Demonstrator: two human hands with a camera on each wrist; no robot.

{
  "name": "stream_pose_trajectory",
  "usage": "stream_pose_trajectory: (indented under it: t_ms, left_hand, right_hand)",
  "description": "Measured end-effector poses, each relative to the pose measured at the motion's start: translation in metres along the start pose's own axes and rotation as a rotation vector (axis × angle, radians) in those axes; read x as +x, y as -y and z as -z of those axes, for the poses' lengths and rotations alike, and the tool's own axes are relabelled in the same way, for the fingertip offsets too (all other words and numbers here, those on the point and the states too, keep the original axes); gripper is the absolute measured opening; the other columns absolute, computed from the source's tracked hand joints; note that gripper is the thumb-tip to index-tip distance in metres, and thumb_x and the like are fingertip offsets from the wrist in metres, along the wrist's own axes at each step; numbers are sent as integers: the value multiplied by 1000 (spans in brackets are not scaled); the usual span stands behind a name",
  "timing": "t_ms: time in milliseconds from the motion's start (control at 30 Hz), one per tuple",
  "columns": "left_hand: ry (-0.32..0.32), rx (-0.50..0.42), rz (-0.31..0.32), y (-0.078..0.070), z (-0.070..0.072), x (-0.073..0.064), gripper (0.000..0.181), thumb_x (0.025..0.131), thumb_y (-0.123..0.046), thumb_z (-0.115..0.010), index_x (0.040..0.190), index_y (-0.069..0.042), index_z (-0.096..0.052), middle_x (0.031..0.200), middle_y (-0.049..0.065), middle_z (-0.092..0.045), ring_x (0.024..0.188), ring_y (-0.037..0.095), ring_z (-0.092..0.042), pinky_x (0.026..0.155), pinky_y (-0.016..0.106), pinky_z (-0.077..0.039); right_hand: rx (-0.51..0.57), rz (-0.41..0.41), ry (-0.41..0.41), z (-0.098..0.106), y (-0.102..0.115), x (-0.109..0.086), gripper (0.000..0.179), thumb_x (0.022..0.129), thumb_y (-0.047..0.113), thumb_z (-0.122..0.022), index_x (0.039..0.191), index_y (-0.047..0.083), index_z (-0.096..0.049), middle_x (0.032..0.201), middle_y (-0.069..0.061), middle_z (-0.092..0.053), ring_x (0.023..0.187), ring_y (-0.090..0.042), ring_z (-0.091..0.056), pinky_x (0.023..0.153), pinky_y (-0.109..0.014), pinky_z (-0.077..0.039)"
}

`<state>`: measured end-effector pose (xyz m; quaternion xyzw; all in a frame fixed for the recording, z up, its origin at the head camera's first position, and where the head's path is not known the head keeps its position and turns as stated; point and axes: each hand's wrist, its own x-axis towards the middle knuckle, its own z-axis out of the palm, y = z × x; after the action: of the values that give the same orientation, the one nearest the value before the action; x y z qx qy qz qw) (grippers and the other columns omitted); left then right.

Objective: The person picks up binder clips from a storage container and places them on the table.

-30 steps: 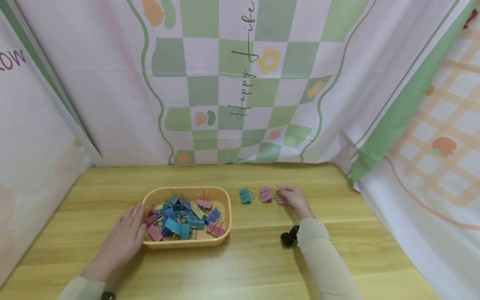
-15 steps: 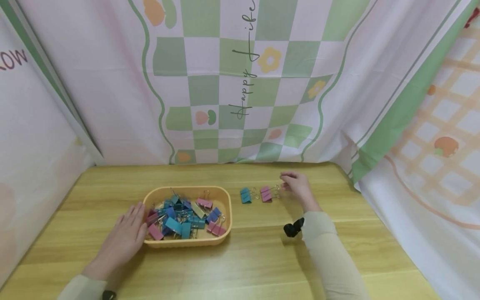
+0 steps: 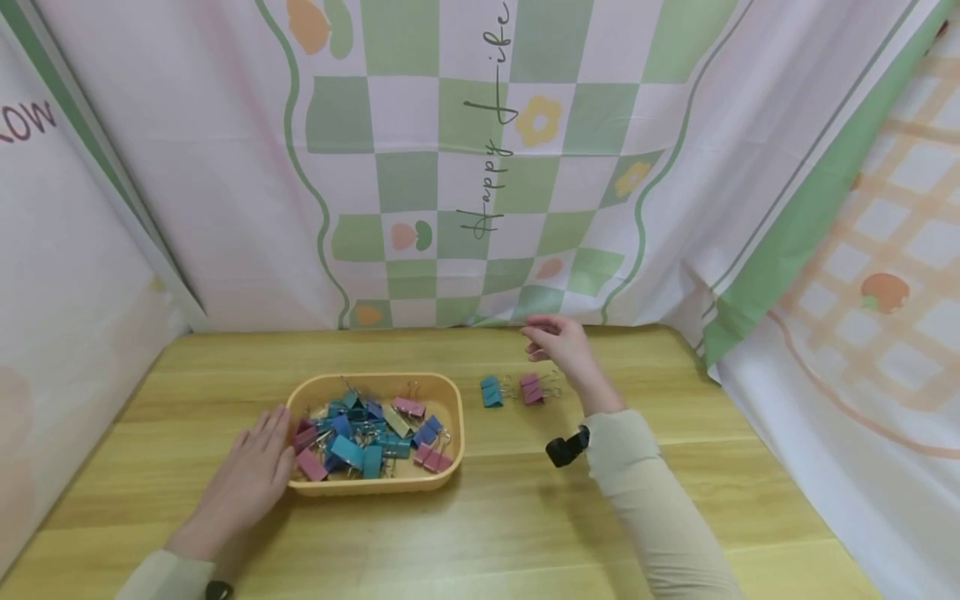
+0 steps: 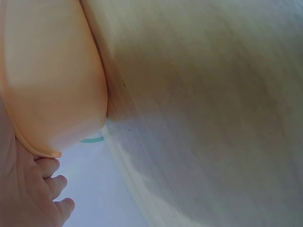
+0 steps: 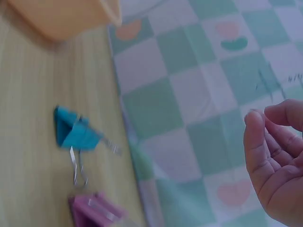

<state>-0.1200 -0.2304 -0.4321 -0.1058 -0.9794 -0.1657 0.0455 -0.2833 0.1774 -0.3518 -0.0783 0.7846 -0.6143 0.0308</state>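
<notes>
My left hand (image 3: 243, 471) rests against the left rim of a yellow plastic basket (image 3: 375, 487), its fingers extended along the edge. Inside lies a jumble of binder clips (image 3: 347, 452) in teal, blue, pink and pale yellow. To the basket's right, a teal binder clip (image 3: 491, 392) and a pink binder clip (image 3: 532, 389) stand side by side on the table, wire handles pointing right. My right hand (image 3: 567, 354) hovers above and behind the pink clip. Its fingers are loosely bent and hold nothing, as the right wrist view also shows.
A wooden table (image 3: 480, 533) carries everything. A checkered curtain (image 3: 480, 167) hangs along the back edge, and further cloth closes in the left and right sides. A black strap device (image 3: 567, 447) sits on my right wrist.
My right hand has let go of the pink clip's handles, lifted back, then moved left over the two clips. The left hand, the basket and both clips have stayed put.
</notes>
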Motion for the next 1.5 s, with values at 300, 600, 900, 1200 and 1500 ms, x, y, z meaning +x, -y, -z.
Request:
stream_pose_trajectory:
  t_ms: [300, 600, 900, 1200, 1500]
  left_hand:
    - [-3, 10, -7, -1, 1, -1, 56, 100, -24, -32, 142, 9, -15, 146, 28, -17, 132, 45, -16, 104, 59, -14]
    - [-14, 8, -7, -2, 1, -2, 56, 100, -23, -32, 141, 10, -17, 145, 28, -18, 131, 46, -17, 104, 59, -14]
    - [-17, 4, -11, -2, 1, -2, 56, 100, -23, -32, 141, 11, -16, 145, 29, -18, 131, 46, -17, 103, 60, -14]
    - [-10, 3, -1, -3, 2, -2, 56, 100, -23, -33, 141, 11, -17, 145, 29, -18, 131, 46, -17, 104, 60, -14]
    - [-7, -6, -2, -3, 1, -1, 56, 100, -23, -32, 141, 11, -17, 145, 29, -17, 131, 46, -17, 103, 60, -14]
  right_hand:
    - [-1, 23, 88, -34, 20, -4, 30, 89, 7, -59, 117, -4, -56, 100, -16, -62, 72, -19, -60, 68, -33, -55]
    - [-24, 65, 188, -72, 24, -8, 28, 88, 3, -59, 114, -7, -56, 94, -16, -63, 65, -17, -60, 63, -34, -56]
    - [-81, 67, 254, -103, 15, -11, 24, 87, 2, -60, 109, -7, -60, 91, -15, -63, 63, -23, -61, 57, -32, -56]
    - [-109, 53, 353, -126, 1, -14, 23, 88, 1, -59, 109, -7, -61, 98, -26, -60, 66, -25, -62, 60, -40, -56]
    - [-150, 28, 391, -145, -10, -18, 23, 87, 0, -60, 109, -9, -60, 87, -8, -62, 64, -20, -60, 56, -34, -55]
